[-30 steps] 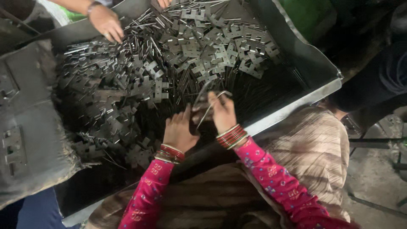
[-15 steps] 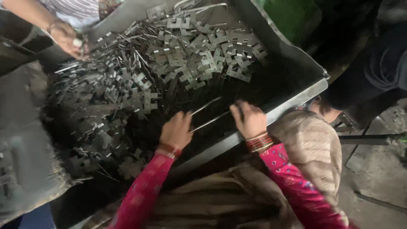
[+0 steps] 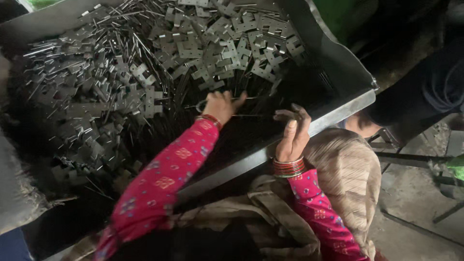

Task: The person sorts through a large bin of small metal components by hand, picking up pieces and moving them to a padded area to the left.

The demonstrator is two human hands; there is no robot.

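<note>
A big metal tray (image 3: 338,108) holds a heap of flat grey metal plates (image 3: 227,48) and thin metal pins (image 3: 92,63). My left hand (image 3: 221,105) reaches into the tray near its middle and is closed around a thin metal pin (image 3: 200,104) that sticks out to the left. My right hand (image 3: 291,135) hovers at the tray's near rim with fingers curled; a thin pin seems pinched at its fingertips, but the dark blurs it. Both arms wear pink patterned sleeves and red bangles.
A beige cloth (image 3: 345,174) covers my lap below the tray rim. A dark-clothed person (image 3: 430,92) sits at the right. Concrete floor and metal legs (image 3: 415,159) show at the lower right. A grey sack-like mass (image 3: 19,193) lies at the left.
The view has shifted and closed in. My left hand reached further into the tray; my right hand drew back to the rim. The other person's hand at the far left has left the view.
</note>
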